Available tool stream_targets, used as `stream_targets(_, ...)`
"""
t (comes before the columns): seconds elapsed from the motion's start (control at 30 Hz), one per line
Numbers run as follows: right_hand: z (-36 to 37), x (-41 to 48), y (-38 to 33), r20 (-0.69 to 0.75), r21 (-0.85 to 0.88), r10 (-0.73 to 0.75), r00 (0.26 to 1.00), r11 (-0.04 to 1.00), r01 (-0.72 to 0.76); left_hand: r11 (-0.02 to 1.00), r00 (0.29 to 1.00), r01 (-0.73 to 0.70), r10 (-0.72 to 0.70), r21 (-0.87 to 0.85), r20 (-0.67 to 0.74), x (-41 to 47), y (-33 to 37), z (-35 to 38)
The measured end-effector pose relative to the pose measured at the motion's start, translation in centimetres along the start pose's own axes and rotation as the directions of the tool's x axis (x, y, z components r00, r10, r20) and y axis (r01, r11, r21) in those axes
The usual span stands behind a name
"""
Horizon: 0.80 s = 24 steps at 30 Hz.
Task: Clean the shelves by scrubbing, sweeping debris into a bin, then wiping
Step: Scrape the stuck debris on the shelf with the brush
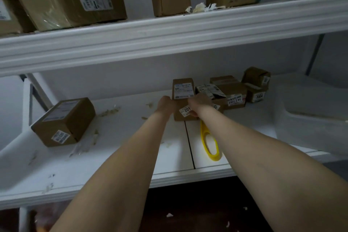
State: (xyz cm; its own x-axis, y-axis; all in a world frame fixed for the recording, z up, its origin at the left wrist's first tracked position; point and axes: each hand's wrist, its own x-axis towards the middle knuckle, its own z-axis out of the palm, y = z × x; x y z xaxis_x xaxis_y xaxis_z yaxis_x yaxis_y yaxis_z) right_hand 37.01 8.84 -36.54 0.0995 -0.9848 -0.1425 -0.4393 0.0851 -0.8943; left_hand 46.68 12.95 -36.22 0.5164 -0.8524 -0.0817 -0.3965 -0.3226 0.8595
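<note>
Here the lower shelf [131,147] is white and flat, with pale scraps [111,111] lying over its left half and by its front edge. A thin seam runs front to back down its middle. Behind the seam stands a small brown box [183,88]. The left hand [165,104] grips its left side and the right hand [198,102] grips its right side. A yellow handle [209,143] lies under the right arm. There is open room between this box and a bigger box [64,121] on the left. More boxes [235,96] crowd close on the right.
</note>
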Motion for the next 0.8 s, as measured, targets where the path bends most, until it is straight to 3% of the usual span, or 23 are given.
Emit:
stream_targets(0.13, -1.9, -2.0, 0.5, -0.128, -0.247, -0.015, 0.992, 0.969, -0.017, 0.999, 1.0, -0.009, 0.01, 0.049, -0.021, -2.1, 0.4, -0.6)
stream_targets(0.3, -3.7, -4.4, 3.0, -0.212, -0.301, 0.029, 0.977, 0.949, -0.094, 0.998, 0.995, 0.058, -0.061, 0.041, 0.082, -5.9, -0.6, -0.3)
stream_targets(0.53, -4.7, -7.2, 7.0, -0.028, -0.469, 0.143, 0.989, 0.872, -0.139, 0.994, 0.96, 0.086, -0.099, 0.063, 0.261, -8.8, -2.0, 1.3)
stream_targets(0.63, -4.4, -7.4, 7.6, -0.015, -0.522, 0.172, 0.985, 0.839, -0.155, 0.993, 0.942, 0.09, -0.11, 0.076, 0.318, -9.1, -2.4, 2.1)
stream_targets(0.8, -3.6, -7.1, 6.5, 0.087, -0.575, 0.151, 0.985, 0.815, -0.074, 0.978, 0.871, 0.181, -0.208, 0.104, 0.445, -8.4, -3.8, 2.0)
